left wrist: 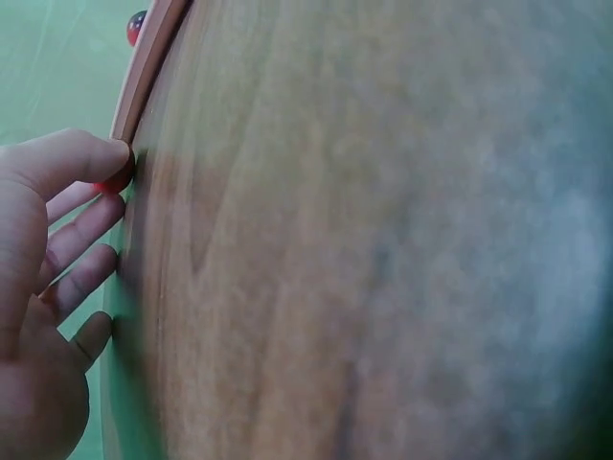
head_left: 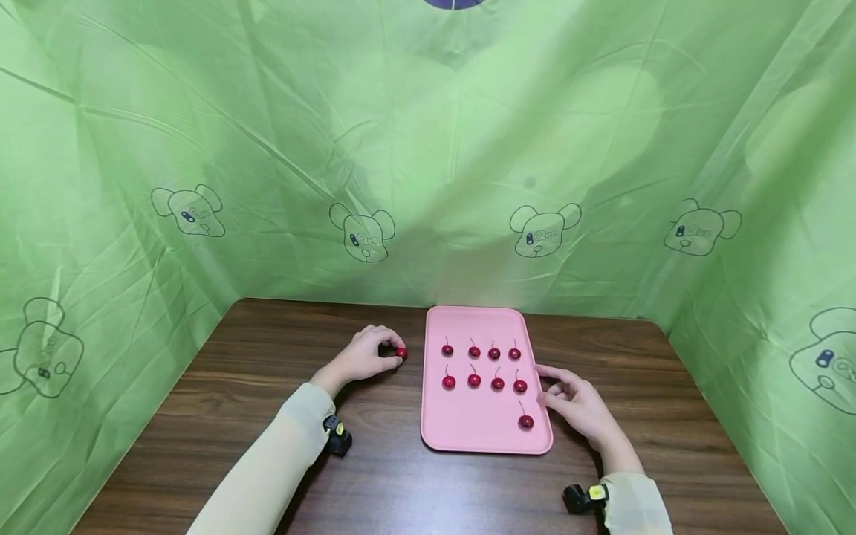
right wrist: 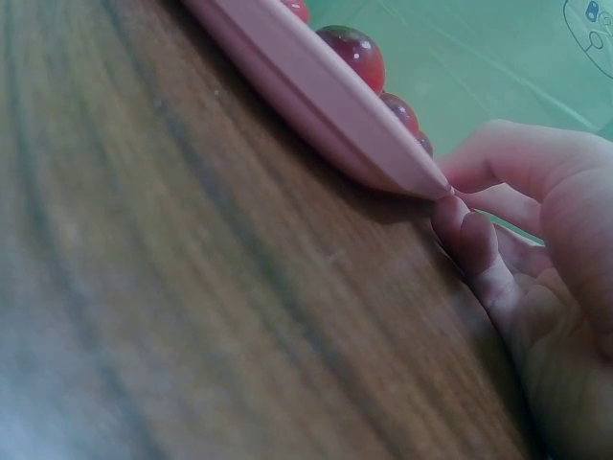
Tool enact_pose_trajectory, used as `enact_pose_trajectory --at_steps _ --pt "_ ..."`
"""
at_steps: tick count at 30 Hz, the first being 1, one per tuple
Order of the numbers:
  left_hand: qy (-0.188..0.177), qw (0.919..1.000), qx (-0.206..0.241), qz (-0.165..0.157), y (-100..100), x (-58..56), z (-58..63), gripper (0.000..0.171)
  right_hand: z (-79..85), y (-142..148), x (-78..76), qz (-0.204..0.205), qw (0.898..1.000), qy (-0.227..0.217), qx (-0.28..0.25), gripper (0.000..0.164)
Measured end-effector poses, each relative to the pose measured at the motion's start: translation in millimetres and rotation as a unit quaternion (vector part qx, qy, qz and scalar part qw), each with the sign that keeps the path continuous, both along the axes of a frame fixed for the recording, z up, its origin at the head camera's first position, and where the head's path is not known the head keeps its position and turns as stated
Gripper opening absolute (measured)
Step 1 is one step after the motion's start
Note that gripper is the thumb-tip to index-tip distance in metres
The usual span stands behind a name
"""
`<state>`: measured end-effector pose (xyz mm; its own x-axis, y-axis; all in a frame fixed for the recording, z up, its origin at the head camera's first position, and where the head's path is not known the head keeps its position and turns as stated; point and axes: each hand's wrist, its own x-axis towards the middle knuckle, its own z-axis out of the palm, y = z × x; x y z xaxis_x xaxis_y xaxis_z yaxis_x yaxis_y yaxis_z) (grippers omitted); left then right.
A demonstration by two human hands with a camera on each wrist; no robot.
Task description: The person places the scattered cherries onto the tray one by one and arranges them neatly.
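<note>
My left hand pinches a red cherry between thumb and fingertips, just left of the pink tray. In the left wrist view this cherry shows under the thumb, partly hidden by it. My right hand touches the tray's right rim with thumb and fingertips, and the right wrist view has the fingertips right at the tray's edge. On the tray, two rows of several stemmed cherries fill the upper half. One more cherry lies at its lower right.
The tray rests on a brown wood-grain table, close to its far edge. Green cloth printed with cartoon heads hangs behind and at both sides. Each wrist wears a small black camera.
</note>
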<state>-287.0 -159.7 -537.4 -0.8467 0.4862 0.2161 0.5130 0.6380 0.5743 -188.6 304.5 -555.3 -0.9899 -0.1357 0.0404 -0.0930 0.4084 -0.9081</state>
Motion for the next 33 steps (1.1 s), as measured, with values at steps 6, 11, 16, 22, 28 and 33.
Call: enact_pose_trajectory --at_steps 6,11,16,22,28,33 --pt "-0.051 0.9970 0.057 0.013 1 -0.9 -0.9 0.017 -0.9 0 0.2 0.000 1.000 0.000 0.000 0.054" --pt "-0.070 0.9911 0.109 0.031 3 1.7 2.1 0.020 -1.0 0 0.6 0.001 1.000 0.000 -0.002 0.054" --pt "-0.063 0.9866 0.142 0.050 8 9.8 13.1 0.021 -0.5 0 0.1 0.004 1.000 0.002 -0.006 0.054" --pt "-0.035 0.9864 0.150 0.057 18 19.4 27.8 0.022 -0.6 1 -0.7 0.002 1.000 0.002 -0.003 0.054" --pt "-0.006 0.9863 0.155 0.057 26 27.1 36.0 0.023 -0.7 1 -0.4 0.000 1.000 0.000 -0.001 0.054" --pt "0.028 0.9880 0.141 0.057 34 33.6 39.2 0.023 0.0 0 -0.2 0.001 1.000 0.001 -0.003 0.054"
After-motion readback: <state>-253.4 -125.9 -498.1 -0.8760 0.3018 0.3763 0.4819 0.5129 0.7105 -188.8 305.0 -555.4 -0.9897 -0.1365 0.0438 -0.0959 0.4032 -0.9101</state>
